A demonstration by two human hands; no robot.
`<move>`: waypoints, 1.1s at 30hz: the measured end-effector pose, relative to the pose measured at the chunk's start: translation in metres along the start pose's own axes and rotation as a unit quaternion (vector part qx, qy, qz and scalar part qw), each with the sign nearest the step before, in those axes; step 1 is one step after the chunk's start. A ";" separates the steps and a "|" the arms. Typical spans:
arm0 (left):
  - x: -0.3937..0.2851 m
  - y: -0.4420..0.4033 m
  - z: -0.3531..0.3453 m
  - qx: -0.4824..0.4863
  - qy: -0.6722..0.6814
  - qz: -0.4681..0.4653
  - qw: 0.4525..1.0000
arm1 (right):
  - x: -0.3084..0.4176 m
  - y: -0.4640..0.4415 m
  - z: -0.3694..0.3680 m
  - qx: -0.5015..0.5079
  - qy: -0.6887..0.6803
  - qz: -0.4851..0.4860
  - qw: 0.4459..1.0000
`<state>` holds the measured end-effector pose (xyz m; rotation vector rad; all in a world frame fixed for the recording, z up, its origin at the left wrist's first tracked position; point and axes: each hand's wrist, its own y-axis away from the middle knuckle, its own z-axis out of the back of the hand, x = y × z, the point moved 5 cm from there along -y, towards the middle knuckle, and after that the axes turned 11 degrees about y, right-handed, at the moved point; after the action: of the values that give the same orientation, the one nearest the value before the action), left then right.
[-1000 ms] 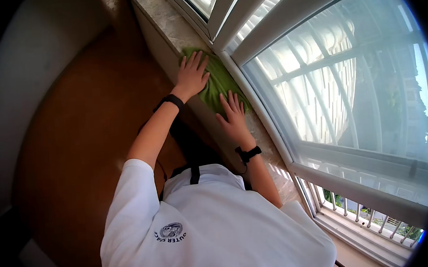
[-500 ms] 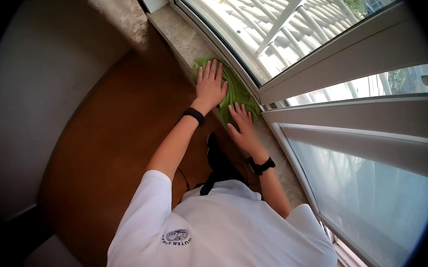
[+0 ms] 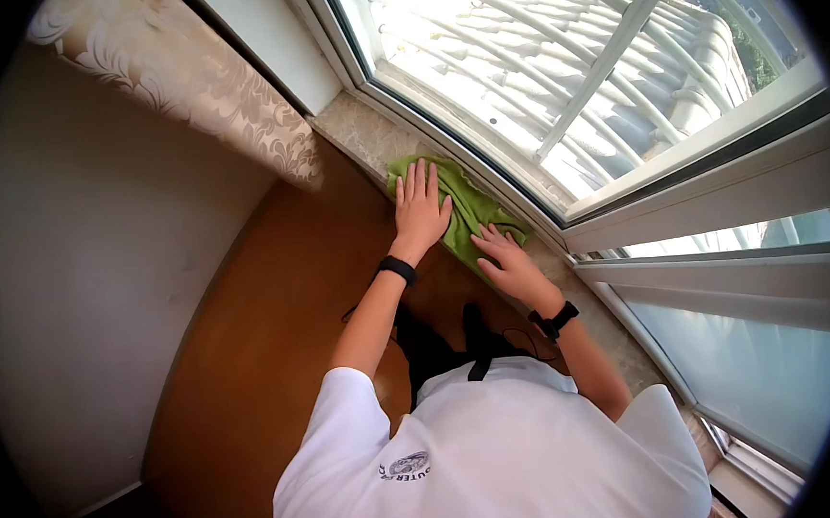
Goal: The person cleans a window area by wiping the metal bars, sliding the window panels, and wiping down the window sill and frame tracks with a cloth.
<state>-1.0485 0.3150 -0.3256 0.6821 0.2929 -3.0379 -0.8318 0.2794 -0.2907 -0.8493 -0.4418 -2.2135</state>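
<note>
A crumpled green cloth [image 3: 466, 209] lies on the narrow stone windowsill [image 3: 368, 135]. My left hand [image 3: 420, 210] rests palm down on the cloth's far-left part, its fingers extended and pointing toward the window. Lower right of it, my right hand [image 3: 514, 267] presses on the cloth's near end with its fingers spread. Both hands lie flat, and neither is wrapped round the cloth. Each wrist has a black band.
Right of the sill stand the window frame [image 3: 464, 135] and a frosted pane [image 3: 730, 352]. White bars show outside. A patterned curtain [image 3: 200, 81] hangs at the upper left, over the brown floor [image 3: 249, 367].
The view has turned, showing more curtain and outdoor roof. Both hands stay on the cloth, and they appear to have moved along the sill toward its far end.
</note>
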 end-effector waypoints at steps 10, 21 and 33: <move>0.125 -0.083 0.047 0.018 -0.006 -0.016 1.000 | 0.050 -0.133 -0.025 -0.099 0.146 -0.094 0.980; 0.172 -0.086 0.060 0.054 -0.030 -0.094 0.994 | 0.076 -0.195 -0.068 -0.111 0.108 -0.084 0.984; 0.034 -0.034 0.017 0.148 -0.032 -0.254 0.955 | 0.054 -0.064 -0.043 -0.327 0.197 -0.307 0.872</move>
<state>-1.0887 0.3461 -0.3188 0.5932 0.0025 -3.6386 -0.9259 0.2741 -0.2889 -0.5815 0.3221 -3.1243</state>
